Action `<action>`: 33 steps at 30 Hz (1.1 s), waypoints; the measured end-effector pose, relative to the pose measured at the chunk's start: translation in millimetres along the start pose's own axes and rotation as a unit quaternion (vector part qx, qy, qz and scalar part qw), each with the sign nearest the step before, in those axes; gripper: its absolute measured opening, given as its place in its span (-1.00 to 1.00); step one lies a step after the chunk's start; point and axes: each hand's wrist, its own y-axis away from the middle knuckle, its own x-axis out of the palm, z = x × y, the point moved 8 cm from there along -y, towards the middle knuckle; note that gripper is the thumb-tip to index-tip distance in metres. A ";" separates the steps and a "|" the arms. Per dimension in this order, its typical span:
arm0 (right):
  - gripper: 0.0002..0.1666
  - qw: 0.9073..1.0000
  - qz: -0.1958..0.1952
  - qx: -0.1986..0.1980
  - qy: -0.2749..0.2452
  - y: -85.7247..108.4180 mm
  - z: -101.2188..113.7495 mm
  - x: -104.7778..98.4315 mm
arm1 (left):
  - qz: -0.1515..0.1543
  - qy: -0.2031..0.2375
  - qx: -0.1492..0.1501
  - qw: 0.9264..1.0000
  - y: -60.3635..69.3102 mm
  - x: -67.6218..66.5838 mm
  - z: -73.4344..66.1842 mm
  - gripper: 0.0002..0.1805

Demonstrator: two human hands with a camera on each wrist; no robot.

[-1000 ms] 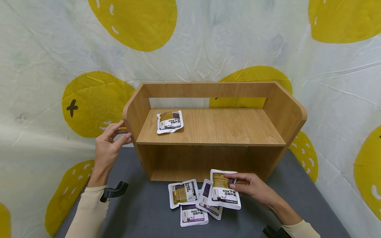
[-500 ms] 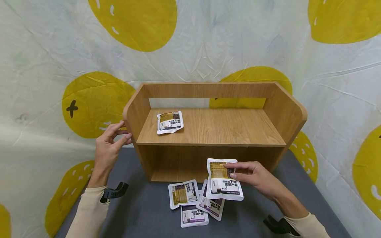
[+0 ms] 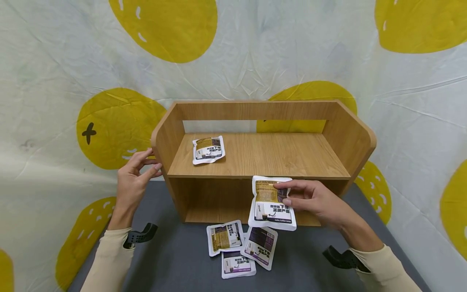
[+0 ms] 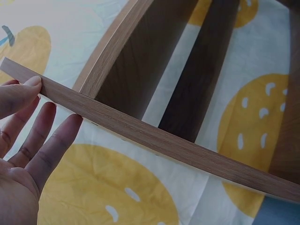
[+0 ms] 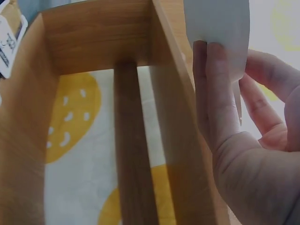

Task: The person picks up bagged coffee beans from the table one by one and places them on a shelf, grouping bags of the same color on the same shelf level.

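Observation:
My right hand (image 3: 321, 202) pinches a white pouch with a brown-and-gold label (image 3: 271, 215) by its right edge, in front of the shelf's lower opening. In the right wrist view the back of this pouch (image 5: 218, 28) shows between the thumb and fingers of my right hand (image 5: 248, 136). At the wooden shelf (image 3: 255, 177), my left hand (image 3: 133, 182) touches the left side panel near its front edge. The left wrist view shows the thumb of my left hand (image 4: 28, 145) on the panel's edge (image 4: 154, 138), with fingertips against its outer side.
A gold-labelled pouch (image 3: 208, 151) lies at the left of the upper board. On the grey table (image 3: 171, 259), in front of the shelf, lie another gold-labelled pouch (image 3: 222, 238) and two purple-labelled ones (image 3: 260, 245), partly overlapping. A patterned cloth (image 3: 237, 48) hangs behind.
The pouch in my right hand has risen from just over the table pouches to the height of the upper board's front edge, uncovering more of a purple-labelled pouch. My left hand has stayed in place.

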 end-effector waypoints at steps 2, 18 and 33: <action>-0.49 1.000 -0.016 0.005 0.018 -2.7 4.0 -4.5 | 0.000 0.003 0.000 1.000 0.3 0.2 0.7 -0.42; -0.48 0.996 -0.067 0.030 0.042 -40.5 22.4 -39.8 | -0.001 0.007 -0.004 1.000 0.0 0.5 2.1 -0.43; -0.38 0.995 -0.082 0.044 0.036 -67.8 32.2 -52.3 | -0.005 0.009 -0.005 1.000 0.4 0.1 1.9 -0.42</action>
